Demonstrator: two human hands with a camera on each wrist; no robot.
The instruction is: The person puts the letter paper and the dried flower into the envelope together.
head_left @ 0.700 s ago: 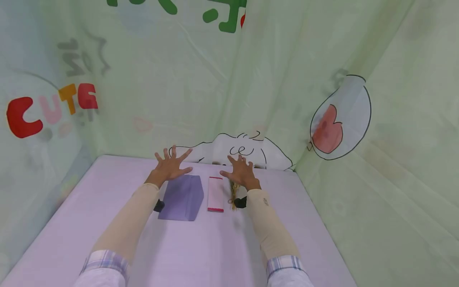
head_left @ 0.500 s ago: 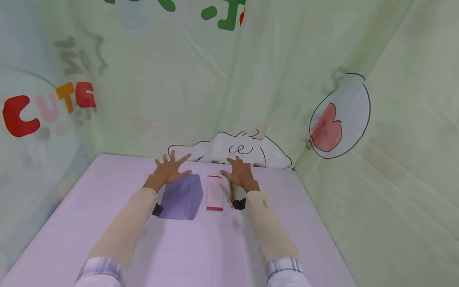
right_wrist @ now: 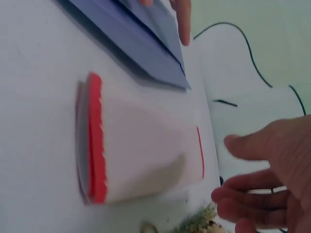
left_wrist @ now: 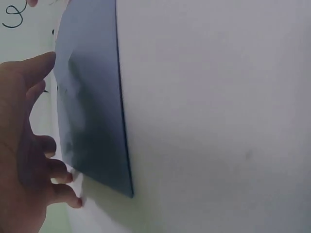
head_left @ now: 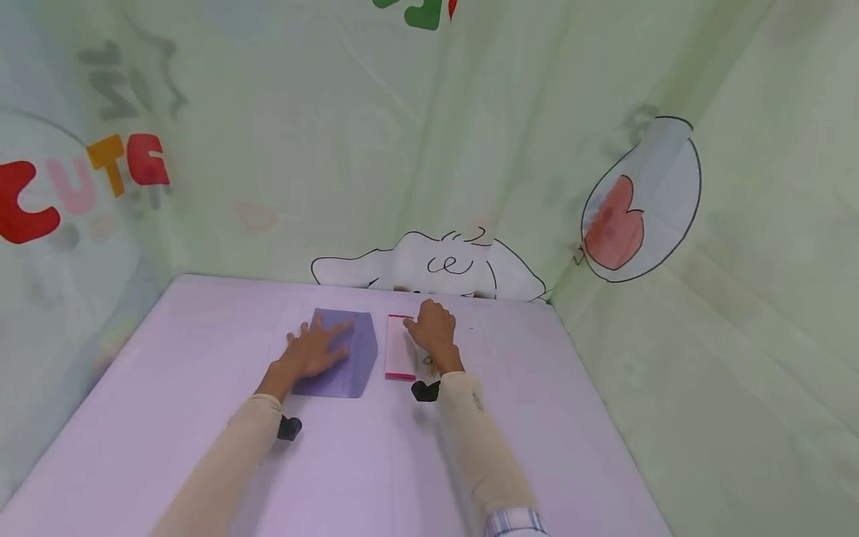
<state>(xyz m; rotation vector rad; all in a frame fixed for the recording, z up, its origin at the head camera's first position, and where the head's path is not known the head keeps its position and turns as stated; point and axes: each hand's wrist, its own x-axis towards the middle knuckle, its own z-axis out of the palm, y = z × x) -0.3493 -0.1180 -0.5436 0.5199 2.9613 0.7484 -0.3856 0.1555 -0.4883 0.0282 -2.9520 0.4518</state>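
A purple envelope (head_left: 362, 358) lies on the table at the left of a short row, its flap toward the right. Over it hovers my left hand (head_left: 312, 350), fingers spread and holding nothing; the left wrist view shows these fingers (left_wrist: 60, 170) around the envelope's far side. Beside the envelope is a folded pale pink card (head_left: 399, 358) with red edges. My right hand (head_left: 435, 328) hangs past the card's right side, fingers loosely bent around nothing. Under that hand, a small bunch of dried flowers (right_wrist: 201, 221) shows in the right wrist view, mostly hidden from the head view.
A pale lilac cloth covers the table (head_left: 362, 462). Fabric curtains (head_left: 302, 164) with printed drawings and letters close in the back and both sides. Black wrist cameras (head_left: 426, 391) stick out below each wrist.
Both hands have come down nearer the table. The left now overlaps the envelope; the right has moved slightly left and its fingers have bent. The head view has tilted downward.
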